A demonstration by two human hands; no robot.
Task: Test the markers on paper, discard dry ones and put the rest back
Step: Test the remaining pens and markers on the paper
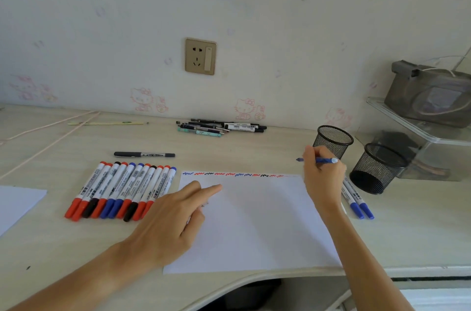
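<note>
Stretching across the view, the desk (229, 147) carried everything, and most of the risk sat on its near edge: the paper (254, 221) reached that rounded edge at six o'clock, so a sideways drag of the pen could have slid the sheet off, I judged. The left hand (173, 224) lay on the sheet's nine o'clock border, forefinger straight and pointing, other fingers loosely curled around nothing that I could make out; that light press was all that pinned the paper. The row of capped markers (122, 189) lay just beside that hand at nine o'clock, touching one another, and a nudge of the wrist could have rolled them and mixed tested with untested. Two mesh cups (356, 155) stood at two o'clock, near the right hand (323, 173), and an elbow swing might have tipped either. Two more blue markers (356, 202) lay at three o'clock, beside the right wrist. The right grip pinched the blue marker (319, 160), held level above the sheet's one o'clock corner, tip toward nine o'clock. Squiggles (237, 174) ran along the twelve o'clock edge, and the last ones looked faint; a pale stroke there could have been misread, sending a good marker to the discards or a dry one back.
</note>
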